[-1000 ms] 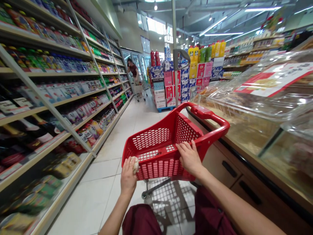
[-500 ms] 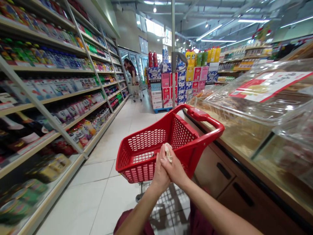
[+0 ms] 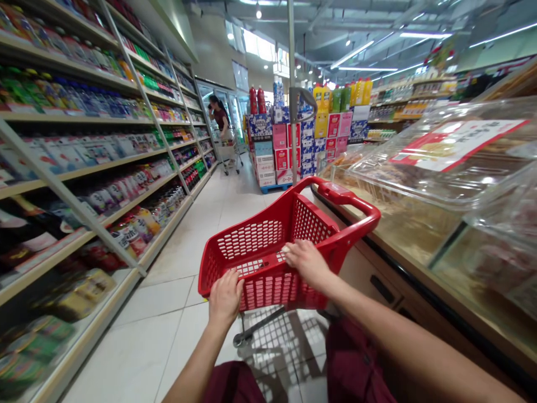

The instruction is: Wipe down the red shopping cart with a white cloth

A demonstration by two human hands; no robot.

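A red plastic shopping cart (image 3: 310, 291) stands crosswise in front of me, its perforated basket bare inside. My left hand (image 3: 225, 296) is closed over the basket's near rim, towards the left end, with the fingertips hooked inside. Farther right along that same rim is my right hand (image 3: 308, 263), fingers curled. A crumpled white tissue (image 3: 285, 249) pokes out at its fingertips. Whether the right palm rests on the rim is hard to see.
Drink shelves (image 3: 121, 154) run along the left. To the right is a counter with clear plastic food boxes (image 3: 436, 168). Stacked drink cartons (image 3: 279, 154) and a grey pole (image 3: 292, 73) stand ahead. A person (image 3: 220, 120) with another cart (image 3: 230, 152) is farther down the aisle.
My hands were clasped together around the tissue; now they are apart. The left has moved left onto the basket rim, the right slightly right with the tissue. The far person has straightened up.
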